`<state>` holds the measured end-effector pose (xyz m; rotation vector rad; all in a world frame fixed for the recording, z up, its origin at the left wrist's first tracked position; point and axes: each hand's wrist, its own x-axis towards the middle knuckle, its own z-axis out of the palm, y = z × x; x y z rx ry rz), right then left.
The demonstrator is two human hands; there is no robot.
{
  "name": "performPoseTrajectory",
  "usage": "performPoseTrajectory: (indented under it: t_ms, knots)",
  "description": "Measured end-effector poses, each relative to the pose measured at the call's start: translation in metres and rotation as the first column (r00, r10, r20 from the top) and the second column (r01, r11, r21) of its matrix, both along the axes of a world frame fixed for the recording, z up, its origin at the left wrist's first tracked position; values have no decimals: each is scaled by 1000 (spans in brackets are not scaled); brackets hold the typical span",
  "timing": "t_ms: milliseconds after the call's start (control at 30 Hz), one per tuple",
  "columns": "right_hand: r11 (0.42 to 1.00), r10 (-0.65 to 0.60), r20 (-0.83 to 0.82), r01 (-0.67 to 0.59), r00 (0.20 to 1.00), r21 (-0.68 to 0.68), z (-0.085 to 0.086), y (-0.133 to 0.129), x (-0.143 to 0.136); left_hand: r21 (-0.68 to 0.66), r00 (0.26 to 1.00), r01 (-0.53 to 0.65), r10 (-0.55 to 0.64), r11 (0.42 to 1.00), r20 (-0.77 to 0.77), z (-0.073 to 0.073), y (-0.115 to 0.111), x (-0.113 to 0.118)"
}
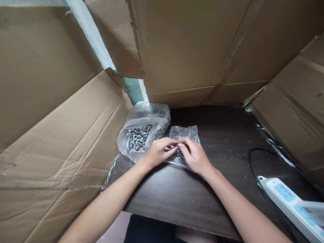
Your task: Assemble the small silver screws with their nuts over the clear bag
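My left hand and my right hand meet over a small clear plastic bag on the dark table. Between their fingertips is a tiny shiny metal piece, too small to make out fully. Both hands are closed in a pinch at it, thumb against index finger. Below the fingers, several dark metal pieces show in the small bag, partly hidden by my hands. To the left, a larger plastic bag lies open with many small bolt-like metal fasteners inside.
Cardboard walls enclose the dark wooden table at the back and both sides. A white power strip with a black cable lies at the right. Printed paper shows through a gap at the back left.
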<state>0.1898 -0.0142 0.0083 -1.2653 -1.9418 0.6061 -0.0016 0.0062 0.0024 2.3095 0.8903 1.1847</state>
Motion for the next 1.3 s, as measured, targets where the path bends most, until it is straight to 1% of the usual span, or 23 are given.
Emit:
performPoseTrajectory:
  t_ms: [267, 500, 800, 1000, 1167, 1300]
  knots:
    - [999, 26, 20, -27, 999, 25, -6, 3, 1, 61, 1000, 28, -27, 998, -11, 0, 1, -1]
    - [1000, 16, 7, -16, 1000, -11, -3, 2, 3, 55, 999, 31, -31, 998, -9, -2, 3, 0]
    - [1000, 12, 23, -12, 1000, 8, -4, 5, 3, 79, 1000, 16, -15, 997, -18, -1, 3, 0]
    - [1000, 12, -24, -12, 1000, 13, -2, 3, 3, 85, 1000, 10, -8, 996, -17, -1, 3, 1]
    - [999, 28, -10, -28, 1000, 15, -2, 4, 2, 85, 1000, 21, -20, 996, -15, -1, 3, 0]
    - [1000, 18, 13, -18, 1000, 11, -2, 5, 3, 84, 1000, 15, -14, 996, -13, 0, 4, 1]
